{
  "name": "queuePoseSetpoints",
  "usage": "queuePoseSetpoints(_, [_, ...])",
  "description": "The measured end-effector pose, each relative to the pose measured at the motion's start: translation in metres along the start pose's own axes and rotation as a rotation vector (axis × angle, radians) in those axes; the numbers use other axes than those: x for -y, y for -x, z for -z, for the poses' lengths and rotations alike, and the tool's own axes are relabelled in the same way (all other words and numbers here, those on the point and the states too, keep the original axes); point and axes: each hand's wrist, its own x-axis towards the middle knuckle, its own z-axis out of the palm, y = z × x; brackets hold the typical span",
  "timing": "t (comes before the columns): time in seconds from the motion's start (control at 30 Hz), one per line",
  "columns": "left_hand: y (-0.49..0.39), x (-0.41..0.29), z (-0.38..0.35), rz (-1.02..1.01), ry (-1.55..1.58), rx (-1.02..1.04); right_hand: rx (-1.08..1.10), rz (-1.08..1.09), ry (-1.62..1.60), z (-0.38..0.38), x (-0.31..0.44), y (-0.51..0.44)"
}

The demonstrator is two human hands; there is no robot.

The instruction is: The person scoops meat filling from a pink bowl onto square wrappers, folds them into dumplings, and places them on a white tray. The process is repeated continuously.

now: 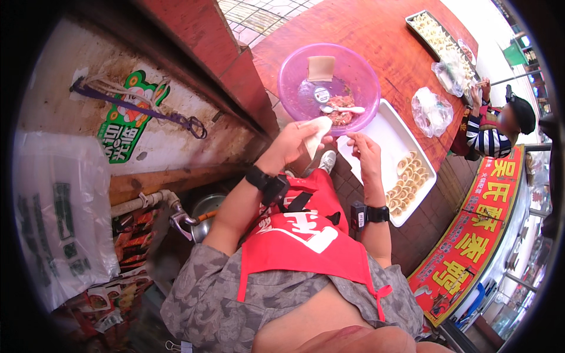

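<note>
My left hand [287, 148] holds a pale, thin dough wrapper [314, 136], which hangs folded from the fingers. My right hand [367, 154] is beside it, fingers loosely bent, with nothing visible between them. Just beyond both hands is a translucent purple plastic bowl [289, 95]. Inside it are a stack of square dough wrappers [321, 68], pinkish minced meat filling [339, 117] and a white spoon [351, 109] lying on the meat. A white rectangular tray [383, 125] sits partly under the bowl, with rows of folded dumplings [405, 187] at its near right end.
Farther along the reddish wooden table [375, 26] are a crumpled plastic bag [431, 112] and a long metal tray of dumplings [441, 37]. Another person [492, 128] works there. A tap [181, 216] and a hanging plastic bag [62, 216] are on my left, a signed stall counter [472, 234] on my right.
</note>
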Motion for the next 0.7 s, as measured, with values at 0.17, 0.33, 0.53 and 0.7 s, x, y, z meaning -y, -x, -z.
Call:
queuePoseSetpoints(0.17, [-0.081,-0.016,0.028,-0.058,-0.554,-0.122,-0.126,-0.100,-0.021,0.044,-0.035,0.019])
queuePoseSetpoints(0.33, [-0.180,-0.025,0.036,-0.561,-1.716,-0.107,-0.245,-0.189,-0.074,0.072,-0.063,0.038])
queuePoseSetpoints(0.53, [-0.234,0.000,0.017,-0.292,-2.265,0.104,-0.328,-0.192,-0.085,0.093,-0.076,0.054])
queuePoseSetpoints(0.7, [-0.218,0.016,0.012,-0.384,-2.167,0.162,-0.367,-0.195,-0.040,0.100,-0.072,0.055])
